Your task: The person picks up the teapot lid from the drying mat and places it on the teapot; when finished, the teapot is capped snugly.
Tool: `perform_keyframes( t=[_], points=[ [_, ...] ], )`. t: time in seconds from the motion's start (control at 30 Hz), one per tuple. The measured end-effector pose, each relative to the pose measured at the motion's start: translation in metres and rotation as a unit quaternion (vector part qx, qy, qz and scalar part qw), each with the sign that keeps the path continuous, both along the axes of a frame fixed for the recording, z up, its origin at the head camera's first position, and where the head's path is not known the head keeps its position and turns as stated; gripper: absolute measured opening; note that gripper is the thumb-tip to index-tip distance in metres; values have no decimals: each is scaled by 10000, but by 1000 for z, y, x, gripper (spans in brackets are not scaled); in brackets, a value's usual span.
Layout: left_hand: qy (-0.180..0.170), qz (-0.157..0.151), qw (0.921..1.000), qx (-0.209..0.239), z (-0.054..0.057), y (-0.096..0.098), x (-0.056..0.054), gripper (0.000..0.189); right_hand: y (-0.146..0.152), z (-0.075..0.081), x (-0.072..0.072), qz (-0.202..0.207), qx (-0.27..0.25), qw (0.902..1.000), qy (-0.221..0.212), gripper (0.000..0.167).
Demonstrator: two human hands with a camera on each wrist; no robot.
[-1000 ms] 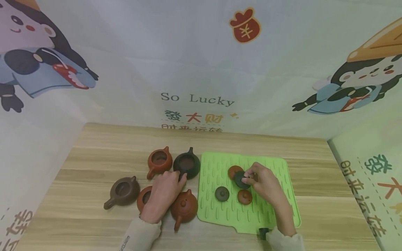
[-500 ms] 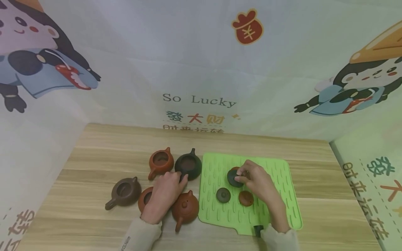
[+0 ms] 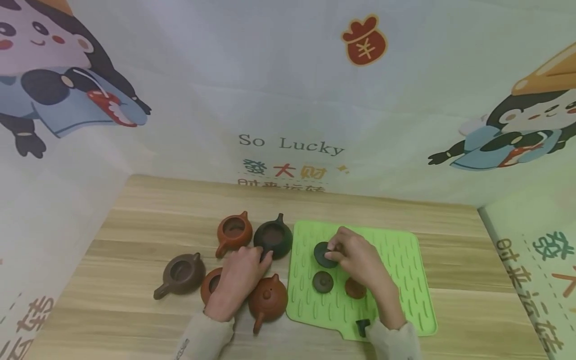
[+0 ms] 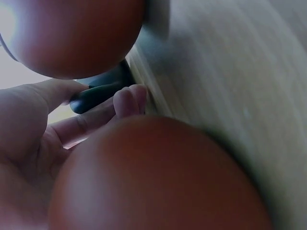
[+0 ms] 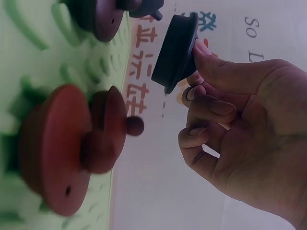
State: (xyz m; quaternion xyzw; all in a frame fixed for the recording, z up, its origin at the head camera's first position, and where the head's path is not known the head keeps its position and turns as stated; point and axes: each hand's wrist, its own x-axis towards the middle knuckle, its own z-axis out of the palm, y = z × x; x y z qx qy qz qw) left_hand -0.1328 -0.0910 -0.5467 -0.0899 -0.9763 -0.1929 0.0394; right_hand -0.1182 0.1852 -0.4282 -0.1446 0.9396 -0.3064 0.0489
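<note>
My left hand [image 3: 240, 275] pinches the handle [image 4: 96, 98] of a black, lidless teapot [image 3: 281, 246] between thumb and fingers. In my right hand [image 3: 360, 257] a black teapot lid [image 5: 175, 52] is held by its knob, raised over the green mat [image 3: 400, 280] and tilted. Below it on the mat lie a dark brown lid [image 3: 323, 282] and a red lid [image 3: 355, 288]. A second red lid [image 5: 115, 115] shows in the right wrist view; the right hand hides it from the head view.
Around the left hand stand a lidless red teapot [image 3: 245, 235], a lidless brown teapot [image 3: 191, 280], a lidded red teapot [image 3: 274, 302] and another lidless red one [image 3: 206, 287], partly under the wrist. A printed cloth [image 3: 288, 110] rises behind the wooden table [image 3: 135, 230].
My right hand has carried the black lid leftward across the mat, toward the black teapot. The left hand stays on the teapot's handle. The head view has shifted slightly.
</note>
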Motion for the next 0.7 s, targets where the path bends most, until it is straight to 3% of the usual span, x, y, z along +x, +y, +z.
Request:
perform_keyframes(
  t=[0.7],
  points=[
    [166,17,9999,-24,0,1,1,37,-45,2,-23,370,410,9982,230,13]
  ],
)
